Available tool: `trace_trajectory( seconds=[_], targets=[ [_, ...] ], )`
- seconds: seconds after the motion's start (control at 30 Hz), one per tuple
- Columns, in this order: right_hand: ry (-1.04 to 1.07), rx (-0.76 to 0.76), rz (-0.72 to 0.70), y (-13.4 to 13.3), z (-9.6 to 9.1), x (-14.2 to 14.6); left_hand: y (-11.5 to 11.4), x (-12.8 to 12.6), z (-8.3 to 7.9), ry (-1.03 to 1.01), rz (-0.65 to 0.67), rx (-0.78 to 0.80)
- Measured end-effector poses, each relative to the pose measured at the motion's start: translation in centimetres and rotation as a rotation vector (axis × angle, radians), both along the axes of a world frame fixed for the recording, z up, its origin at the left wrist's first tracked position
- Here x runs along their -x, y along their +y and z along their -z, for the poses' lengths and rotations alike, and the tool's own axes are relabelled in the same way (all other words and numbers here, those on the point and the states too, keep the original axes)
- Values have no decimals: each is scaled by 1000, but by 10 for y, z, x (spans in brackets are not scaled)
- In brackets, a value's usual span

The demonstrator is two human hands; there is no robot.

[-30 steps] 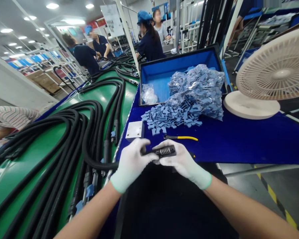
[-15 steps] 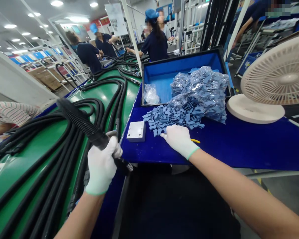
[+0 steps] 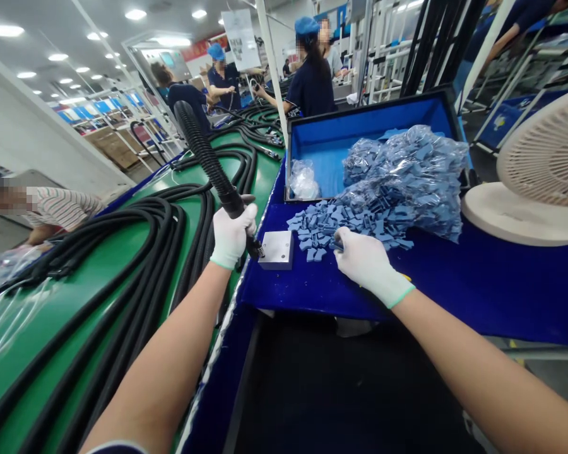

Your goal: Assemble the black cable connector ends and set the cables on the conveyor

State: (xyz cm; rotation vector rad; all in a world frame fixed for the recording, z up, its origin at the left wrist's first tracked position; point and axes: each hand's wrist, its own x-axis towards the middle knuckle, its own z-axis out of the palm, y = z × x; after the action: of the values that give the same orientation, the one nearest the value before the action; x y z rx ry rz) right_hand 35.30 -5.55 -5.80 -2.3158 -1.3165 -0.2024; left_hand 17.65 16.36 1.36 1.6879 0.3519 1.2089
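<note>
Bench: blue cloth top (image 3: 459, 302), with a green conveyor belt (image 3: 82, 296) along its left side.
Hose: black corrugated hose (image 3: 202, 148), standing nearly upright out of the left hand, top end free in the air.
Hose end: ribbed fitting (image 3: 258, 248) just below the left hand, pointing down and right, right at the left edge of the steel block (image 3: 277, 250); contact unclear.
Left hand (image 3: 233, 238): gloved, clenched round the hose, fingers wrapped fully, firm grip.
Right hand (image 3: 369, 271): gloved, partly closed, fingertips (image 3: 343, 241) in the edge of the pile of blue clips (image 3: 315, 236). May be pinching one clip; too small to tell.
Block: square, pale, flat on the bench, between the hands, just left of the clips.
Clips: loose heap on the bench, running up against a clear bag of blue clips (image 3: 407, 183).
Case: open, blue-lined (image 3: 322, 157), behind the heap, holding the bag's far end and a small clear bag (image 3: 303, 180).
Belt load: coiled black hoses (image 3: 123, 252), lying in rows.
Right edge: white desk fan (image 3: 544, 176) on a round base.
Background: co-workers in navy (image 3: 310, 82) and a striped sleeve (image 3: 64, 208) at far left, hands apart from this work.
</note>
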Motion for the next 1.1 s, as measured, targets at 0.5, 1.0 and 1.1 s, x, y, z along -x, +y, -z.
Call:
trace_trajectory(
  seconds=[0.5, 1.0, 1.1],
  targets=[
    [364, -126, -665, 110, -52, 42, 12, 4, 3, 204, 33, -26],
    [518, -22, -766, 135, -37, 40, 3, 65, -11, 79, -16, 26],
    [490, -16, -795, 132, -35, 41, -6, 151, -8, 148, -215, 84]
  ],
)
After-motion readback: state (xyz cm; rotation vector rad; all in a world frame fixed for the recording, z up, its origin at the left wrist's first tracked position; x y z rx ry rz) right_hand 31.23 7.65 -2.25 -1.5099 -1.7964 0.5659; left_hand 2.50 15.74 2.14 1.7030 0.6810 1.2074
